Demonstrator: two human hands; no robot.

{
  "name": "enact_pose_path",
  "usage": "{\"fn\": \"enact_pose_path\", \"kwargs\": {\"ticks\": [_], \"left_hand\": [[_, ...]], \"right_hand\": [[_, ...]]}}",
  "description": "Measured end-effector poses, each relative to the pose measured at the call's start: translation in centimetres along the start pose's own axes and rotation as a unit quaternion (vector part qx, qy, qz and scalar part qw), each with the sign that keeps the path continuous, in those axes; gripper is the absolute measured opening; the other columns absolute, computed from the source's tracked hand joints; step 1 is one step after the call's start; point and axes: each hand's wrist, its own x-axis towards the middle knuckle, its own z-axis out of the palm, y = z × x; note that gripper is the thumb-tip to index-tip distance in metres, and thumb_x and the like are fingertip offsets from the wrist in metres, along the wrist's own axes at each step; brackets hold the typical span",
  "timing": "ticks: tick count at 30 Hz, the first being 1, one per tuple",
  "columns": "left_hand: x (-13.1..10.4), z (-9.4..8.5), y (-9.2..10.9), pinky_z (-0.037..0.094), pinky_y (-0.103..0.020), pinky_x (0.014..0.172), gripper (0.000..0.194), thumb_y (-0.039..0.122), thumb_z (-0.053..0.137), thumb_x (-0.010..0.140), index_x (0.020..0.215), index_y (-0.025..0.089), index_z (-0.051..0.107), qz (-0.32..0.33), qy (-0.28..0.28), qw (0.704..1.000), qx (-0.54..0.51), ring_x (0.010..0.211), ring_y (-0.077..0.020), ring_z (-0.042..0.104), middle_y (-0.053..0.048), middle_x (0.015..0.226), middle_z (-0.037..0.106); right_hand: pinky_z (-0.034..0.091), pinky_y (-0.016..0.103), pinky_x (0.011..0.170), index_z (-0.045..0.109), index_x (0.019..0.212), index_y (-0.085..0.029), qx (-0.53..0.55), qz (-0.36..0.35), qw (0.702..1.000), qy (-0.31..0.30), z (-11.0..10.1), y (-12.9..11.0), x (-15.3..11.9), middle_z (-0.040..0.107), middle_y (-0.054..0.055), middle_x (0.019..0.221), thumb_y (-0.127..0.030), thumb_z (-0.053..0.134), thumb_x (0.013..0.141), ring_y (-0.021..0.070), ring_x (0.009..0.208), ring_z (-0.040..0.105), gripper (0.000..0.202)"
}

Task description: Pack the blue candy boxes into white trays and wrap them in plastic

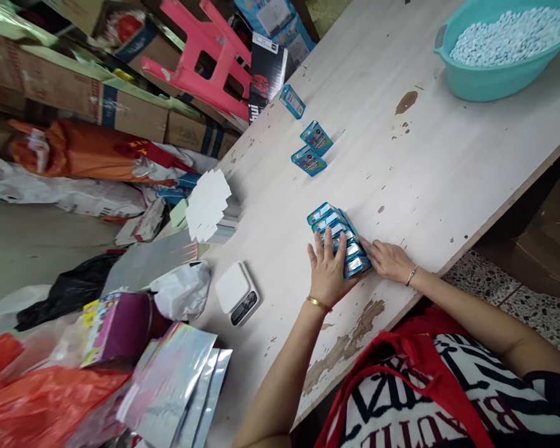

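Both hands — left hand point(327, 269), right hand point(388, 260) — press a row of blue boxes point(340, 238).

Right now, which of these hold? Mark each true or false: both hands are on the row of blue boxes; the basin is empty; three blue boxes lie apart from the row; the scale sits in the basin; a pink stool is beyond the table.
1. Both hands, left and right, rest on the row of blue boxes: true.
2. The basin is empty: false, it holds small white pieces.
3. Three loose boxes lie apart from the row: true.
4. The scale sits in the basin: false, it lies on the table.
5. A pink stool is beyond the table: true.
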Motion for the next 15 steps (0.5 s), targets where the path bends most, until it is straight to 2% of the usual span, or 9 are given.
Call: {"fn": "enact_pose_path", "kwargs": {"ticks": [3,5,7,9,12,15], "left_hand": [[0.0,0.8,-0.1,0.006,-0.064,0.116,0.117,0.068,0.069,0.067,0.156,0.012,0.017,0.003,-0.021,1.000,-0.007,0.150,-0.0429,0.003,-0.025,0.161,0.010],[0.1,0.6,-0.8,0.002,-0.067,0.115,0.125,0.074,0.067,0.065,0.157,0.012,0.010,0.006,-0.045,0.999,-0.029,0.150,-0.0430,0.000,-0.026,0.162,0.007],[0.7,0.1,-1.9,0.000,-0.071,0.112,0.127,0.078,0.064,0.066,0.157,0.014,0.003,0.015,-0.066,0.995,-0.071,0.149,-0.0426,-0.004,-0.025,0.162,0.003],[1.8,-0.4,-2.9,0.001,-0.071,0.112,0.123,0.077,0.058,0.072,0.157,0.014,-0.004,0.004,-0.055,0.992,-0.115,0.149,-0.0407,-0.008,-0.025,0.162,-0.003],[3.6,-0.6,-3.1,-0.002,-0.070,0.112,0.114,0.073,0.055,0.078,0.157,0.013,-0.002,-0.052,-0.016,0.988,-0.144,0.149,-0.0392,-0.012,-0.024,0.162,-0.003],[4.2,-0.3,-2.0,-0.011,-0.067,0.112,0.109,0.072,0.057,0.077,0.157,0.019,0.007,-0.072,-0.012,0.983,-0.171,0.150,-0.0373,-0.009,-0.020,0.163,0.003]], "right_hand": [[0.047,0.032,0.087,0.031,0.152,-0.017,0.061,0.004,0.998,0.013,0.3,0.4,-0.2,0.062,0.012,0.116,-0.033,0.029,0.103,0.0217,0.099,0.060,0.052],[0.047,0.033,0.092,0.036,0.150,-0.016,0.118,0.005,0.992,0.039,0.1,0.8,0.5,0.060,0.013,0.121,-0.039,0.026,0.103,0.0215,0.106,0.059,0.052],[0.044,0.037,0.103,0.036,0.150,-0.016,0.178,-0.002,0.980,0.087,-0.6,0.8,2.4,0.054,0.015,0.132,-0.049,0.023,0.103,0.0226,0.120,0.054,0.059],[0.031,0.042,0.116,0.030,0.153,-0.016,0.228,-0.026,0.967,0.115,-1.6,0.6,5.3,0.043,0.016,0.148,-0.059,0.019,0.100,0.0238,0.138,0.038,0.069],[0.014,0.048,0.123,0.015,0.157,-0.014,0.285,-0.066,0.955,0.053,-2.7,-0.1,9.4,0.021,0.014,0.161,-0.072,0.014,0.093,0.0254,0.150,0.013,0.086],[0.011,0.051,0.123,0.004,0.158,-0.017,0.311,-0.074,0.948,-0.019,-2.4,-0.8,10.1,0.009,0.012,0.164,-0.081,0.011,0.086,0.0267,0.152,0.006,0.096]]}}
